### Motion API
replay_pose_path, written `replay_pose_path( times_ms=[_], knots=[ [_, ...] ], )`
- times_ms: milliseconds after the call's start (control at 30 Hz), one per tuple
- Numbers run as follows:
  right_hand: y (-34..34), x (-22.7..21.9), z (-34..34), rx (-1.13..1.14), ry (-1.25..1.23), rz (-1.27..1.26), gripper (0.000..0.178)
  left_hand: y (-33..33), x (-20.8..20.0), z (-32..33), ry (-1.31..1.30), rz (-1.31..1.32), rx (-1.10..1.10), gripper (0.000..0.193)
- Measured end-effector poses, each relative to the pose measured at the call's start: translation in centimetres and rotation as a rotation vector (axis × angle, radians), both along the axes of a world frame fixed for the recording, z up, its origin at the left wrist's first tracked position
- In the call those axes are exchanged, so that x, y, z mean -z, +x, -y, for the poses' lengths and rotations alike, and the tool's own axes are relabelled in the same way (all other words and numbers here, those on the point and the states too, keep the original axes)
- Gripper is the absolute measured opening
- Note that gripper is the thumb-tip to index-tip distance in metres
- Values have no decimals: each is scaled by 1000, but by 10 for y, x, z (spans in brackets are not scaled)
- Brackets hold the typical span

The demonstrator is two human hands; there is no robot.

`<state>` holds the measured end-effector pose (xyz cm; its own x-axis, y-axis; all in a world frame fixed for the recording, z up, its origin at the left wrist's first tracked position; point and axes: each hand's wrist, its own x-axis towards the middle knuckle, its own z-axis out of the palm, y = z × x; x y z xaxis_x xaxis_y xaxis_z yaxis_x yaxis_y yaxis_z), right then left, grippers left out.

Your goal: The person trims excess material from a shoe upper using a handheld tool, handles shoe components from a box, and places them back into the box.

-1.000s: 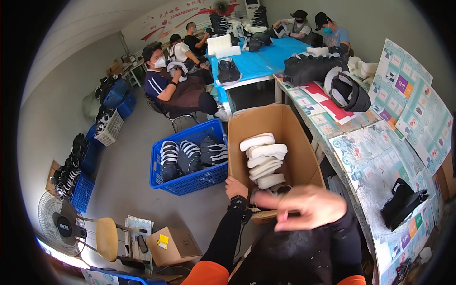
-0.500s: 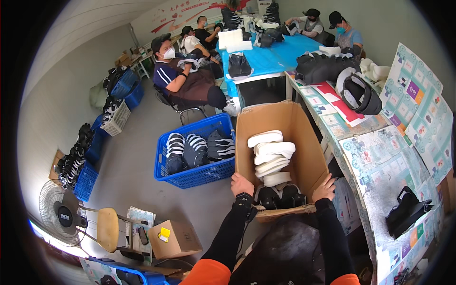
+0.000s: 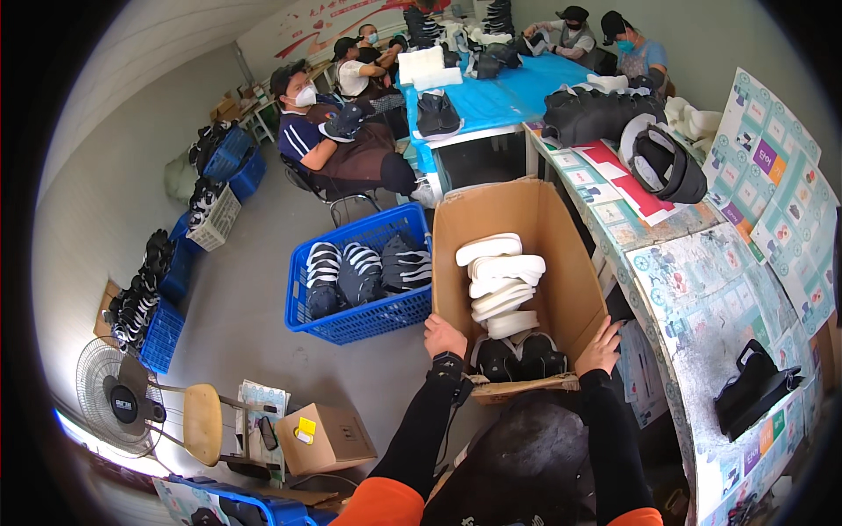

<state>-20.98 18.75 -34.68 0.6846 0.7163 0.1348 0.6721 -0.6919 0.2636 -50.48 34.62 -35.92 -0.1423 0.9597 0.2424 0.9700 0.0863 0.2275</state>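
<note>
A tall open cardboard box (image 3: 561, 254) stands in front of me. My left hand (image 3: 445, 337) is closed over its left wall near the front corner. Opposite, my right hand (image 3: 599, 348) grips the right wall, its fingers bent over the edge. Inside lies a loose stack of white shoe soles (image 3: 502, 280). Black shoe uppers (image 3: 517, 358) sit at the box's near end, below the soles. Touching or close against the box's left side is a blue plastic basket (image 3: 368, 326), in which black-and-white shoe uppers (image 3: 360, 272) lie in rows.
A paper-covered workbench (image 3: 684, 280) runs along my right, with a black piece (image 3: 752, 390) on it. Several people sit around a blue-covered table (image 3: 500, 101) ahead. At left are a fan (image 3: 123, 399), a chair (image 3: 203, 425), a small carton (image 3: 326, 438) and filled baskets (image 3: 160, 333).
Both hands keep their hold on the box; the view has shifted slightly. The nearest seated person at left is now without the cap and holds a dark object in front of the chest.
</note>
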Motion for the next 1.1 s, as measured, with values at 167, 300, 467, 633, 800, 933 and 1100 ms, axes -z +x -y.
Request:
replay_pose_path(
  times_ms=[167,300,467,633,800,933,1100],
  knots=[
    [-1,-2,-1,-6,12,-12,93,0,1,-3,1,-11,-18,44],
    [1,0,0,-5,15,15,92,2,-2,-2,-11,-16,2,44],
    [1,3,1,-6,7,-12,93,-1,-3,4,-23,-10,-12,45],
    [-32,-51,7,-162,202,-281,113,7,-4,8,-19,13,-17,41],
    [-164,-234,46,-1476,278,-1214,83,2,-4,-2,-14,26,-39,37],
    [-209,-295,61,-1874,289,-1227,68,-5,-2,-3,14,40,4,38],
    [-165,-361,86,-1689,473,-2252,45,1,-1,-1,32,24,17,36]
  ],
)
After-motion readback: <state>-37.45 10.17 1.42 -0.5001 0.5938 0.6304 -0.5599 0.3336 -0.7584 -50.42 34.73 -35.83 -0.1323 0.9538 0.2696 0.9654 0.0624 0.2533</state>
